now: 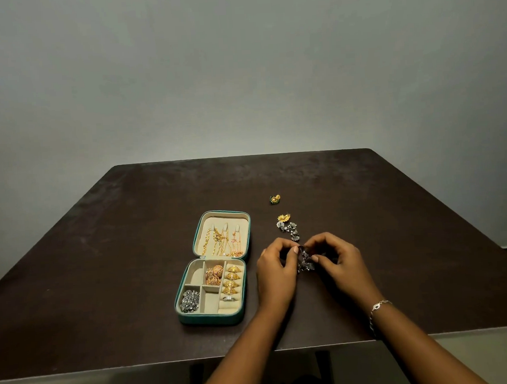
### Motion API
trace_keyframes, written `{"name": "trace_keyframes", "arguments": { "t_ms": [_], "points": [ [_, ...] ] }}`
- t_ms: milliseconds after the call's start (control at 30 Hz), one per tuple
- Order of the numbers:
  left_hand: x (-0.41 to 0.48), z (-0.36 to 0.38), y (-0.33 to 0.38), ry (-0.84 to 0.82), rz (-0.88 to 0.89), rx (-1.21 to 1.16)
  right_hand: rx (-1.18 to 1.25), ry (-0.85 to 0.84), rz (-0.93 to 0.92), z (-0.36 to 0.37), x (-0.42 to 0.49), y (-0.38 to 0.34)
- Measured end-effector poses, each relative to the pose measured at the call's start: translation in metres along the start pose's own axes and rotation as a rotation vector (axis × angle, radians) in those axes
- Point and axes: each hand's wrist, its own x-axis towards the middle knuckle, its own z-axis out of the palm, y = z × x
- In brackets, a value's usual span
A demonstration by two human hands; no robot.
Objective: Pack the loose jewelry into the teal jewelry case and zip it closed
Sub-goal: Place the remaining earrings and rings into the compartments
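- A teal jewelry case (191,320) lies open flat on the left half of a dark table (103,258), its lid tipped away from the person and its zip entirely undone.
- Much of the packing looks done: gold chains (219,242) hang inside the lid, a silver-toned cluster (190,301) fills the near-left compartment, reddish-gold earrings (214,275) sit in a middle one, and gold rings (232,278) line the right-hand slots with a silver ring (229,298) below them.
- At least two compartments appear vacant, so room remains.
- Just right of the case, the left hand (275,268) and the right hand (336,262) meet above the table, fingers curled, each pinching one side of a small dark silver-toned piece (304,259) raised between them; what kind of piece it is cannot be made out.
- Beyond the hands, more silver pieces (289,229) and a gold earring (283,217) await packing, and a green-and-gold earring (274,199) lies farther back, apart from the rest.
- A bracelet (380,305) is worn on the right wrist.
- By this reckoning the job is past halfway; the loose items and the zipping remain.
- No brand, label or legible writing shows anywhere.
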Motion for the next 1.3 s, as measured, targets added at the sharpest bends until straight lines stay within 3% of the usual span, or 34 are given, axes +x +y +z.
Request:
{"name": "trace_keyframes", "arguments": {
  "t_ms": [267,767,967,1300],
  "points": [
    [0.002,0.000,-0.003,-0.035,-0.001,-0.047,-0.054,0.024,-0.086,0.001,-0.002,-0.001],
    [0.000,-0.013,0.007,-0.250,-0.108,-0.286,0.086,-0.046,-0.104,0.001,-0.001,-0.008],
    [-0.002,-0.015,0.010,-0.178,-0.048,-0.303,0.192,-0.050,0.002,-0.006,0.008,-0.009],
    [-0.006,-0.019,0.016,-0.049,0.047,-0.348,0.066,-0.045,-0.024,-0.020,0.018,-0.034]
  ]
}}
